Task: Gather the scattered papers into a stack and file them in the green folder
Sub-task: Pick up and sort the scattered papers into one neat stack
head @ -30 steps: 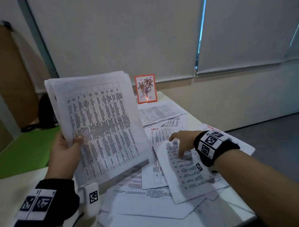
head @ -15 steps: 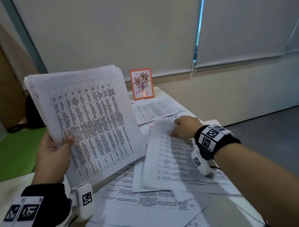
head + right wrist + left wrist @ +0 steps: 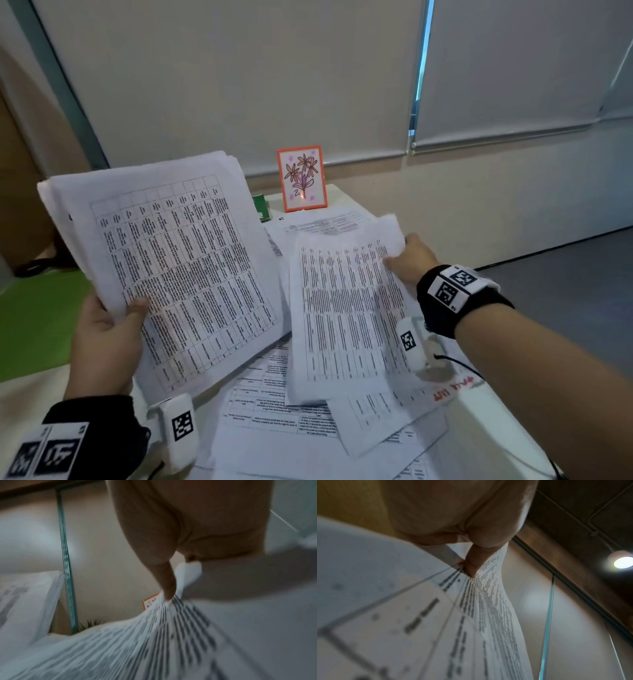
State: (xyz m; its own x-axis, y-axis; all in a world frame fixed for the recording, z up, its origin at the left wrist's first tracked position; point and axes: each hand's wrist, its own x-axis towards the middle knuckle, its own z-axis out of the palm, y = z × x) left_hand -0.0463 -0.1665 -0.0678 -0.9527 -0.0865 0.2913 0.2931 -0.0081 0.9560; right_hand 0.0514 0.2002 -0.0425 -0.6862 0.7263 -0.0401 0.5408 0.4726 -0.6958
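The left hand holds a thick stack of printed sheets up off the surface, tilted, the thumb pressed on the top page near its lower left edge and the other fingers curled behind it; the left wrist view shows the thumb clamped on the sheets' edge with the pages fanning away below. The right hand pinches one sheet by its upper right corner, thumb on the printed face, and lifts that end clear of the pile while its lower end hangs down over the loose papers lying on the surface; the right wrist view, blurred, shows a finger closed on the crumpled corner of the sheet. The sheet hangs just beside the stack, to its right, and the two seem apart, though I cannot tell for sure at their near edges. More loose papers overlap one another across the surface beneath and behind both hands. A small green corner, perhaps the folder, shows behind the stack at the far side of the surface, next to an orange-framed flower card standing upright
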